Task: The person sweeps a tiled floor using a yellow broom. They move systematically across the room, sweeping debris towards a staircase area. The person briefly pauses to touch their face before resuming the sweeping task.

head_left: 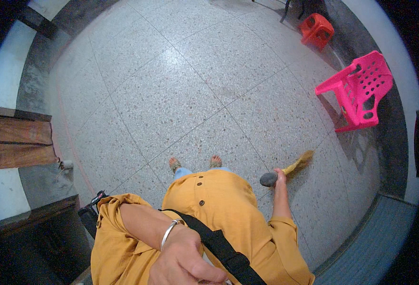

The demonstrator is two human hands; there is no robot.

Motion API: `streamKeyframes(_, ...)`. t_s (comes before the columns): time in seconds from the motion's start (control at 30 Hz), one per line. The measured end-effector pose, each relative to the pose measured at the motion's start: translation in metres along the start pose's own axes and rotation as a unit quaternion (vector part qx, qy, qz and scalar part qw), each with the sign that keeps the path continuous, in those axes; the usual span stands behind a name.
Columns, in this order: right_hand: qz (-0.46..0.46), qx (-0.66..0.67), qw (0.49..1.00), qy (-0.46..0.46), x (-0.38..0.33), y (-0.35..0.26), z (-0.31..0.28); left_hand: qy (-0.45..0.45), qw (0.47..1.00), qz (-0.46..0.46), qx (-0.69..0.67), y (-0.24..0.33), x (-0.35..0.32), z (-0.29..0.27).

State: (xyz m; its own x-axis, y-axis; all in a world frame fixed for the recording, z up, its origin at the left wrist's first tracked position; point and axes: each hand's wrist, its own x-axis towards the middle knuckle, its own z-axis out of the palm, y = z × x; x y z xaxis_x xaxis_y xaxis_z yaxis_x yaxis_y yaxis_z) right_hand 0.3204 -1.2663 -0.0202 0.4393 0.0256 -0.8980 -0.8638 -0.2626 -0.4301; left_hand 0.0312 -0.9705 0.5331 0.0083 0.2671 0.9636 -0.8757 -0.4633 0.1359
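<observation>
My right hand [280,176] hangs low at my right side, closed around the grey handle end of a broom [292,167]. Its yellow bristles rest on the speckled tile floor [185,90] just past my right foot. My left hand [183,263] is pulled in against my waist at the bottom of the view, fingers curled shut with nothing visible in them, a silver bangle on the wrist. It lies next to a black strap [219,244] that crosses my mustard-yellow clothing. Both my feet show on the tiles below.
A pink plastic chair [359,90] stands at the right by the dark wall base. A small red stool [317,30] sits at the far right corner. A wooden door and threshold [14,142] lie at the left. A dark object [89,209] is by my left hip.
</observation>
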Motion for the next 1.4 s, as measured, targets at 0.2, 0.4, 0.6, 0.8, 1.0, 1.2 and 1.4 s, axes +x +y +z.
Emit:
streamKeyframes(0.2, -0.042, -0.017, 0.999, -0.018, -0.071, 0.003, 0.124, -0.025, 0.999, -0.014, -0.017, -0.012, -0.001, 0.011)
streamKeyframes(0.4, 0.022, 0.064, 0.938, -0.341, -0.16, -0.057, 0.171, -0.015, 0.998, 0.032, -0.049, -0.044, 0.009, 0.021)
streamKeyframes(0.6, 0.04, 0.204, 0.928, -0.309, -0.183, -0.098, 0.128, 0.021, 0.994, 0.026, -0.108, -0.082, 0.018, 0.016)
streamKeyframes(0.8, -0.175, 0.053, 0.977, -0.109, -0.157, -0.12, 0.122, -0.11, 0.975, 0.036, -0.191, -0.14, 0.027, -0.03)
streamKeyframes(1.0, -0.147, -0.054, 0.985, 0.065, -0.028, -0.151, 0.13, -0.349, 0.884, -0.242, -0.195, -0.172, 0.022, -0.085)
streamKeyframes(1.2, -0.119, -0.036, 0.989, -0.081, -0.075, -0.142, 0.295, -0.373, 0.865, -0.312, -0.125, -0.199, 0.019, -0.102)
streamKeyframes(1.4, -0.068, 0.008, 0.955, -0.287, -0.151, -0.17, 0.381, -0.39, 0.863, -0.292, -0.138, -0.232, 0.03, -0.119)
